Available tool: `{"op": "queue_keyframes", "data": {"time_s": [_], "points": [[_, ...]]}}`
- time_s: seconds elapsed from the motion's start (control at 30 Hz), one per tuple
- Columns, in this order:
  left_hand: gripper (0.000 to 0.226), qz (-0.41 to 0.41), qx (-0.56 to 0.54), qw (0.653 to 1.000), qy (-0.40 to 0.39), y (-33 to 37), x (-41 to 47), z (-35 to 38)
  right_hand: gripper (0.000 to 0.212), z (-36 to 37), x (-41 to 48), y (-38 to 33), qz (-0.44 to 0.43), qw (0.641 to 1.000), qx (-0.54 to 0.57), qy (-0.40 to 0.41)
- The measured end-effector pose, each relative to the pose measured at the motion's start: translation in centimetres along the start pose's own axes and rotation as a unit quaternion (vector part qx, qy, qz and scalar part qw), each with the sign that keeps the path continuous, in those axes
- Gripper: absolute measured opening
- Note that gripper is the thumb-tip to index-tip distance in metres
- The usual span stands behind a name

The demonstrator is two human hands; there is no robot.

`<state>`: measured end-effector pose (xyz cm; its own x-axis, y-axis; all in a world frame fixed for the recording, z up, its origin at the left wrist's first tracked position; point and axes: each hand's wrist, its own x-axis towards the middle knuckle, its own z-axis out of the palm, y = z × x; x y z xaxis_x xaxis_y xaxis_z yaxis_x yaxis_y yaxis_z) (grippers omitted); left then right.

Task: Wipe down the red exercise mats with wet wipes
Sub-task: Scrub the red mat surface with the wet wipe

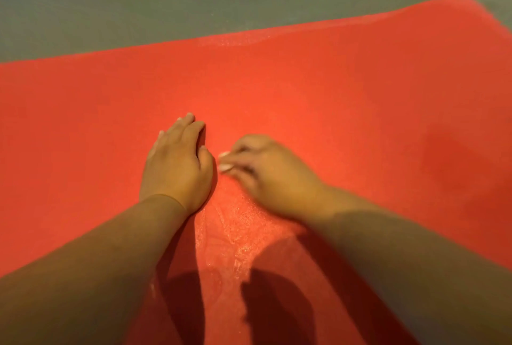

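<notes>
Left grip [177,161] flat, fingers straight, pressing the red mat [83,123] near its middle. Right grip [266,170] beside, pinching a wet wipe [224,163] against the mat. Could lose the bunched wipe mid-stroke; could slide on the wet streak [235,228] toward the mat's near edge.

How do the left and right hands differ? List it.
The left hand lies flat, fingers straight; the right hand is curled. The left hand holds nothing; the right hand pinches a white wipe. The left hand looks sharp, the right hand blurred. Both are over the red mat.
</notes>
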<state>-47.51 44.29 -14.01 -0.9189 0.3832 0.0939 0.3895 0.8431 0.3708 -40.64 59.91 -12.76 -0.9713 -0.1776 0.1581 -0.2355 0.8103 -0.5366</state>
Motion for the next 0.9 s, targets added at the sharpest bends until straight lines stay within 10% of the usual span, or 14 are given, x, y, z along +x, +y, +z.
{"op": "queue_keyframes", "data": {"time_s": [0.2, 0.43, 0.67, 0.9], "points": [[0.051, -0.015, 0.021, 1.0, 0.0, -0.2, 0.5, 0.2, 0.027, -8.6, 1.0, 12.2, 0.384, 0.887, -0.168, 0.195], [0.055, -0.026, 0.052, 0.998, -0.013, -0.4, 1.3, 0.2, 0.02, 1.7, 2.7, -0.4, 0.016, 0.999, -0.028, 0.017], [0.056, -0.022, 0.062, 0.998, -0.019, -0.5, 2.0, 0.4, 0.026, -9.2, 3.6, 13.1, 0.338, 0.9, -0.226, 0.158], [0.057, -0.011, 0.063, 0.998, -0.022, -0.9, 3.1, 0.5, 0.02, 1.8, 4.9, 0.7, 0.053, 0.995, -0.051, 0.06]]}}
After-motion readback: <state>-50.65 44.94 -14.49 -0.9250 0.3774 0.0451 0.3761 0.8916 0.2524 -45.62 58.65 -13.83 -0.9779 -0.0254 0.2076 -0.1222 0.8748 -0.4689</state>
